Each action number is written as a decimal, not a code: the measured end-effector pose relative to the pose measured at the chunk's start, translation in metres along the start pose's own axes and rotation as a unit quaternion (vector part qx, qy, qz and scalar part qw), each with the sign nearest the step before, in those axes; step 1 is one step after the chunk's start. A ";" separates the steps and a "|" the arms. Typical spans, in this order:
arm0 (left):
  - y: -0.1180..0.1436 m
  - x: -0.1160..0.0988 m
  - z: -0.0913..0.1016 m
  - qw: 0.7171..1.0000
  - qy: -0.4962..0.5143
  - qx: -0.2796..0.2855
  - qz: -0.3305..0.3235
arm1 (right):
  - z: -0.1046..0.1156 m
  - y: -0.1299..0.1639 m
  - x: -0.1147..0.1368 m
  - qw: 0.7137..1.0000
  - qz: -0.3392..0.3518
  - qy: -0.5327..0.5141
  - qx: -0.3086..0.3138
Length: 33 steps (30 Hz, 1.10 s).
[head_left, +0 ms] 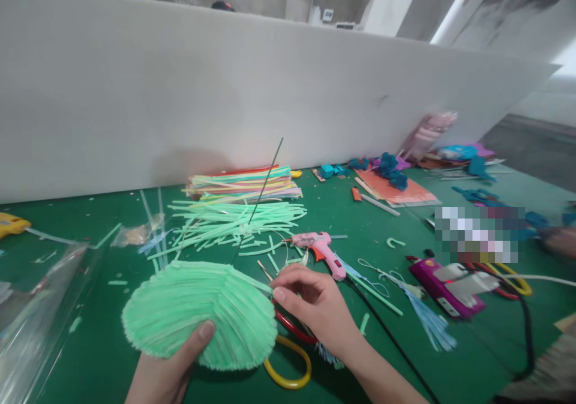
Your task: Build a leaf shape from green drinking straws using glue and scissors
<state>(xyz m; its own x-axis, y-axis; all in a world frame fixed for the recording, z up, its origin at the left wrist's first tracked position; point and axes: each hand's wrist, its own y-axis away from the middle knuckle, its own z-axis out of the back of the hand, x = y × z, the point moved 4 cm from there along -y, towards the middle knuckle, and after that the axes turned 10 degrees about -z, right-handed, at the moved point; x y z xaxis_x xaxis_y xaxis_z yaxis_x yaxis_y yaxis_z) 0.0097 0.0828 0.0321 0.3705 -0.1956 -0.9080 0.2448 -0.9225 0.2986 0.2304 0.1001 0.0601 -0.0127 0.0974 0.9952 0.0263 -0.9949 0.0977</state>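
Note:
A leaf shape made of pale green pipe cleaners (225, 314) is gripped from below by my left hand (175, 359), thumb across its front. A thin dark wire (265, 191) sticks up behind it. My right hand (315, 302) pinches the end of one green pipe cleaner (254, 281) at the leaf's upper right edge. Beyond that hand lies a pink hot glue gun (321, 251) with an orange trigger. Scissors with red and yellow handles (290, 377) lie partly hidden under my right hand and the leaf.
Loose green pipe cleaners (238, 218) and a multicoloured bundle (243, 185) lie against the white partition (270, 92). A purple power strip (445, 290) with plugs sits right, near another person's hand (560, 241). Plastic bags (49, 332) and a yellow glue gun (13, 225) are left.

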 end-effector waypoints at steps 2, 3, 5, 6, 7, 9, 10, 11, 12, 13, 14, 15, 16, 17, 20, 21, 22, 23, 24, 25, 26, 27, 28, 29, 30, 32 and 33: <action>0.000 0.000 0.000 1.000 0.004 -0.001 0.001 | 0.000 0.000 0.001 1.000 0.006 0.009 -0.002; 0.000 0.000 -0.001 1.000 0.005 -0.002 0.003 | 0.000 0.000 0.001 1.000 0.011 0.013 -0.002; 0.001 0.000 -0.001 1.000 0.004 -0.001 0.005 | 0.000 0.001 0.002 1.000 0.020 0.016 0.000; 0.001 0.000 -0.001 1.000 0.005 0.003 0.005 | 0.000 0.001 0.002 1.000 0.022 0.015 0.004; 0.001 0.000 -0.002 1.000 0.007 0.007 0.004 | 0.000 0.001 0.002 1.000 0.022 0.013 0.011; 0.001 0.000 -0.002 1.000 0.007 0.011 0.001 | -0.001 0.002 0.002 0.999 0.016 0.001 0.031; 0.001 0.000 -0.002 1.000 0.007 0.010 0.001 | -0.001 0.002 0.002 0.999 0.014 -0.006 0.042; 0.001 0.000 -0.002 1.000 0.006 0.007 0.003 | -0.001 0.002 0.001 0.998 0.011 -0.014 0.053; 0.000 0.000 -0.001 1.000 0.005 0.004 0.005 | -0.001 0.002 0.001 0.998 0.008 -0.020 0.062; 0.000 0.001 -0.001 1.000 0.005 0.001 0.008 | -0.001 0.003 0.000 0.997 0.006 -0.025 0.070; 0.000 0.001 -0.001 1.000 0.008 -0.001 0.009 | -0.001 0.003 -0.001 0.997 0.003 -0.029 0.076; 0.000 0.001 -0.001 1.000 0.011 -0.002 0.009 | 0.000 0.003 -0.002 0.996 -0.001 -0.032 0.081; -0.001 0.001 -0.001 1.000 0.015 -0.002 0.008 | 0.000 0.004 -0.003 0.996 -0.005 -0.035 0.086; -0.001 0.001 -0.002 1.000 0.018 -0.001 0.005 | 0.000 0.004 -0.004 0.995 -0.008 -0.037 0.091; 0.000 0.000 -0.004 1.000 0.019 0.006 0.001 | 0.000 0.004 -0.007 0.994 -0.015 -0.038 0.097; 0.000 0.000 -0.004 1.000 0.017 0.006 0.002 | 0.000 0.004 -0.007 0.995 -0.016 -0.035 0.096; 0.000 -0.001 -0.004 1.000 0.016 0.004 0.002 | 0.000 0.004 -0.008 0.995 -0.016 -0.033 0.094; 0.000 -0.001 -0.004 1.000 0.014 0.003 0.002 | -0.001 0.004 -0.008 0.995 -0.015 -0.031 0.092; 0.001 -0.001 -0.004 1.000 0.012 0.002 0.002 | -0.001 0.004 -0.008 0.995 -0.015 -0.029 0.091; 0.001 -0.001 -0.003 1.000 0.008 0.001 0.002 | -0.001 0.003 -0.008 0.996 -0.015 -0.028 0.089; 0.000 -0.001 -0.003 1.000 0.004 0.001 0.000 | -0.002 0.003 -0.008 0.996 -0.015 -0.027 0.087; 0.000 0.000 -0.002 1.000 -0.001 0.003 -0.005 | -0.002 0.003 -0.009 0.996 -0.014 -0.027 0.085; -0.001 0.001 -0.001 1.000 -0.007 0.002 -0.009 | -0.002 0.002 -0.009 0.996 -0.013 -0.028 0.082; -0.002 0.002 0.001 1.000 -0.014 0.002 -0.014 | -0.002 0.002 -0.010 0.996 -0.013 -0.029 0.080; -0.003 0.004 0.003 1.000 -0.021 0.001 -0.017 | -0.002 0.001 -0.011 0.996 -0.012 -0.030 0.079; -0.005 0.007 0.007 0.999 -0.033 0.001 -0.023 | -0.003 0.001 -0.012 0.996 -0.010 -0.033 0.079; -0.005 0.008 0.008 0.999 -0.039 0.001 -0.025 | -0.003 0.001 -0.013 0.996 -0.010 -0.032 0.078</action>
<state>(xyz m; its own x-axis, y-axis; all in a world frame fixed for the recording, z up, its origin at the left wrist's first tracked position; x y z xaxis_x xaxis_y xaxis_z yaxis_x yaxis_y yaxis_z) 0.0041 0.0832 0.0207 0.2878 -0.1748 -0.9416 0.2594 -0.9322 0.2524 0.2271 0.0983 0.0476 0.0495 0.1236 0.9911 0.1815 -0.9769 0.1128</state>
